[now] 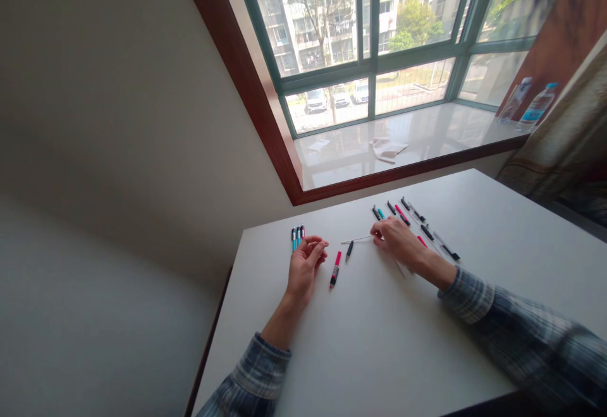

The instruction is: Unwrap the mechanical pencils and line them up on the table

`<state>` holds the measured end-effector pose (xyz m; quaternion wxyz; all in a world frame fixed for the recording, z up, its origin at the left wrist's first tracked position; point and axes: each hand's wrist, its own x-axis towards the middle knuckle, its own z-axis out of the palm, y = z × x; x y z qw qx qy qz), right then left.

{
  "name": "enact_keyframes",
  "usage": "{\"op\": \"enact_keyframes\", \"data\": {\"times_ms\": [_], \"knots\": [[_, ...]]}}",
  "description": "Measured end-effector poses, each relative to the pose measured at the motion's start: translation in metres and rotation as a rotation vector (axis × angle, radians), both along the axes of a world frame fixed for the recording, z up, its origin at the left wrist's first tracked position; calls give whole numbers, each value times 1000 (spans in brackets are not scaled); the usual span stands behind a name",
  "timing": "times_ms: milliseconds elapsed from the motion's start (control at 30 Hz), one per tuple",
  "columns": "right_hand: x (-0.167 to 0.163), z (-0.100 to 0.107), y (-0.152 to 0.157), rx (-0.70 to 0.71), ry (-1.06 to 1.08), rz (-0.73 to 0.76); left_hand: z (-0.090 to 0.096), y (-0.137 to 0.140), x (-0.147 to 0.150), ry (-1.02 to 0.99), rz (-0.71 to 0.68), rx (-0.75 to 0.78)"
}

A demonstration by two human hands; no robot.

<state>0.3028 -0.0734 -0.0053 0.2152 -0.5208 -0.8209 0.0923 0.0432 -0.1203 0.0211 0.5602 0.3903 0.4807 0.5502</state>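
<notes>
My left hand (pixel 308 268) is over the left part of the white table (pixel 360 347), thumb and fingertips pinched together on something too small to make out. To its right lie a pink-and-black pen barrel (pixel 335 270) and a short black pen piece (pixel 349 251). My right hand (pixel 398 243) has its fingers closed on a thin pen refill (pixel 356 239), which points left toward my left hand. Several pen parts lie around and partly beneath my right hand, among them a black pen piece (pixel 427 232) and a pink barrel (pixel 402 213).
Several pens (pixel 298 235) stand side by side behind my left hand, partly covered by it. Behind the table is a windowsill (pixel 341 158) with a crumpled cloth (pixel 389 150) and bottles (pixel 539 106). A curtain (pixel 545 126) hangs at the right.
</notes>
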Motion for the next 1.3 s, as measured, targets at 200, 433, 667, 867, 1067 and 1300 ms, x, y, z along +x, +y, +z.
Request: {"op": "enact_keyframes", "data": {"times_ms": [200,433,667,867,1067,1300], "knots": [[4,-3,3,7,-31,0,-3,1,1,22,-4,1],[3,0,2,50,13,73,-3,0,3,30,-19,26],[-4,8,-3,108,15,14,-5,-1,2,24,-4,10],[-14,22,-16,-137,348,12,-6,2,-1,21,-12,-12],[-20,34,-28,-362,346,143,-5,3,-1,37,-16,5],[-23,34,-29,-284,570,217,-5,4,0,29,-17,7]]}}
